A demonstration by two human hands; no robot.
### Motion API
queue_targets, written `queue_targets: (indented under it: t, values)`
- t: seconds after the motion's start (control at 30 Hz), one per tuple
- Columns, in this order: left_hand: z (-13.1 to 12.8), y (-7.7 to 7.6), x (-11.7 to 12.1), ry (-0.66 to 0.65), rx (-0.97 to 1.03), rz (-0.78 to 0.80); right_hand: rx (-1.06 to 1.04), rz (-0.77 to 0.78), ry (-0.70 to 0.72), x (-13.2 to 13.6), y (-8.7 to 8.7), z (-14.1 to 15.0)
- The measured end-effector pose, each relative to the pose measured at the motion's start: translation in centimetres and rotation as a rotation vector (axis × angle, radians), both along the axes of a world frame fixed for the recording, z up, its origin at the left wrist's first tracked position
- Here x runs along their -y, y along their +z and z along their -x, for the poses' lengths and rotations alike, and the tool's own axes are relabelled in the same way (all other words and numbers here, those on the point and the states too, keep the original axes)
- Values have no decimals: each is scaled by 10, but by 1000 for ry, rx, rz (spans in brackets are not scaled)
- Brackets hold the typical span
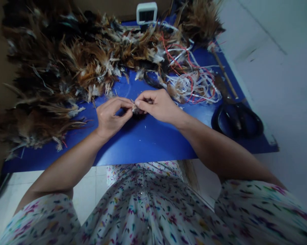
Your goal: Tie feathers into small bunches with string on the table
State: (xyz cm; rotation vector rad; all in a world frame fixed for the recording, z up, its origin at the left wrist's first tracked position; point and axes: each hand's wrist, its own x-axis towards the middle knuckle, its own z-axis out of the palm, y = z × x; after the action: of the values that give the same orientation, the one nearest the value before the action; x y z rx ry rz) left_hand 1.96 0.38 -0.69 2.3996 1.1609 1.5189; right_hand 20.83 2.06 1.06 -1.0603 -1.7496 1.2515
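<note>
Both hands meet over the middle of the blue table, fingertips nearly touching. My left hand pinches one side of a small feather tuft. From the other side, the thumb and forefinger of my right hand close on the same tuft. Its pale, fluffy base shows between the fingertips, and a dark part hangs beneath. The rest of it is hidden by my fingers. Just beyond my right hand lies a tangle of white and red plastic string.
Brown and black feathers heap along the back and left. At right lie black-handled scissors and a wooden stick with a feather bundle at its far end. A small white-framed device stands at the back.
</note>
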Motion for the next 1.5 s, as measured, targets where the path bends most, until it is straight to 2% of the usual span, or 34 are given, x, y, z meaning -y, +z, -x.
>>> queue_targets:
  t: [0.17,0.27,0.33,0.6,0.83,1.0,1.13,1.5]
  values:
    - [-1,1,1,43,-1,33,-76,124,-21,1,1,3]
    - [-2,1,1,7,34,12,-92,176,-32,3,5,4]
    - [-2,0,2,-15,56,8,-96,196,-34,4,7,5]
    - [-2,-2,1,52,-1,-49,-125,213,-24,4,6,6]
    - [0,-4,0,66,-8,-21,-19,80,-35,8,-1,4]
    - [0,-4,0,25,29,-3,81,-39,-22,12,5,2]
    - [-1,-4,1,-2,95,105,158,-148,-38,13,11,2]
    - [0,-13,-8,-85,302,346,146,-156,-104,15,12,5]
